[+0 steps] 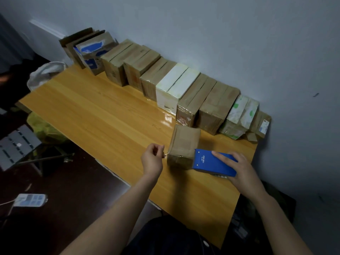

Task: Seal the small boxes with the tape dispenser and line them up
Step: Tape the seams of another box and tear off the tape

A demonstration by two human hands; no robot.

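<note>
view from above a glossy orange-brown wooden table (92,111) set against a pale grey-blue wall (220,34). a small brown cardboard box (184,144) stands alone near the table's front edge, well within reach of both hands, probably so it can be taped there.

the right hand (239,170) grips a blue plastic tape dispenser (211,162), fingers wrapped over its flat top. the dispenser's front end is pressed against the box's right side, apparently to lay tape onto it.

the left hand (152,159) is just beside the box's left side, its fingertips closed in a pinch on a strip of clear tape (165,154). the pinch seems meant to keep the loose end taut. the strip is thin and faint, and how far it runs across the box cannot be made out.

behind, a long row of mostly brown cardboard boxes (165,78) stands side by side along the wall, many glinting with tape. these look sealed and lined up, and the lone box appears to be the one in hand.
</note>
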